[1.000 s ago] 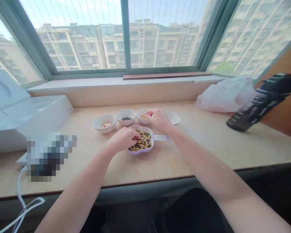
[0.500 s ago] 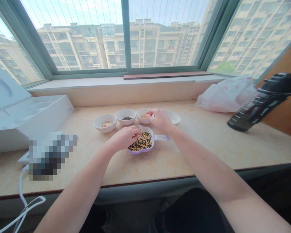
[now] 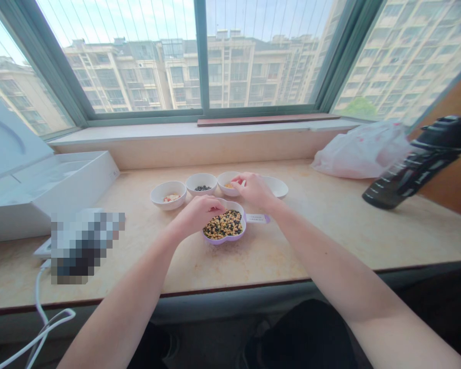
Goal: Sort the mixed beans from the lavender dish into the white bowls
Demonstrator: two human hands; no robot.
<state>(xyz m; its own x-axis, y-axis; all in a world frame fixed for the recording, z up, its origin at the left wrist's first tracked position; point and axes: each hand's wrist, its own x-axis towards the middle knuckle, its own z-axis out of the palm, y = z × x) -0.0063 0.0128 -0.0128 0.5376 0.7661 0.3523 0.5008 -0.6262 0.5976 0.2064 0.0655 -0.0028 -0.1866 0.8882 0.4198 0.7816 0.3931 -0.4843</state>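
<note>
A purple-rimmed dish with rounded lobes holds mixed black and yellow beans. Over its left side is my left hand, its fingertips drawn together just above the beans; anything between them is too small to make out. My right hand hovers at the right side of a small white bowl with yellow beans in it, thumb and fingers pinched at the rim. Whatever that pinch holds is hidden. To the left stand a white bowl of black beans and another white bowl with pale and reddish bits.
Partly behind my right hand sits another white dish. A labelled tag lies beside the purple dish. At right are a plastic bag and a tilted dark bottle; at left, an open white box and a white cable.
My left hand has lifted slightly from the beans in the purple dish, fingers pinched together. The right hand stays at the yellow-bean bowl. The view has shifted slightly.
</note>
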